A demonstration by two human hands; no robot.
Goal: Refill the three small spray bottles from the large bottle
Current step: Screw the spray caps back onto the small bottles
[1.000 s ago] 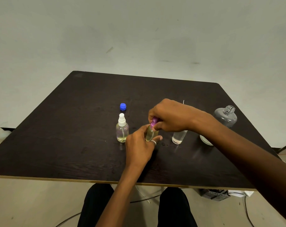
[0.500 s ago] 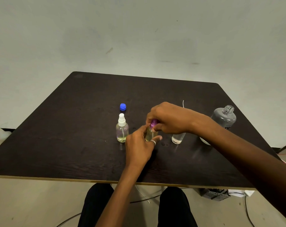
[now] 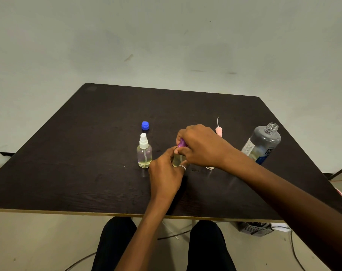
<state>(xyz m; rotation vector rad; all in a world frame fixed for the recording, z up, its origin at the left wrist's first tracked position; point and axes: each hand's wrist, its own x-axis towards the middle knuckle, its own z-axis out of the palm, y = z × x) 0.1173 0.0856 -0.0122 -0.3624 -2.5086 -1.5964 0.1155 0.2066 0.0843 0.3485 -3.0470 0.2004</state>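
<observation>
At the middle of the dark table (image 3: 87, 153) my left hand (image 3: 166, 173) grips the body of a small spray bottle (image 3: 177, 159) holding yellowish liquid. My right hand (image 3: 201, 145) pinches that bottle's purple spray top (image 3: 182, 143) from above. A second small bottle with a white spray top (image 3: 144, 153) stands just left, also holding yellowish liquid. A third small bottle (image 3: 210, 167) is almost hidden behind my right wrist; only its base shows. Its pink spray top (image 3: 218, 130) lies on the table behind my right hand. The large bottle (image 3: 263, 143) stands open at the right.
A blue cap (image 3: 145, 125) lies behind the white-topped bottle. The table's front edge runs just above my knees. Cables and a small grey box (image 3: 254, 227) lie on the floor below the table's right side.
My right hand has shifted slightly on the purple top and now covers most of the third bottle. The pink spray top behind it has come into view. My left hand keeps its hold.
</observation>
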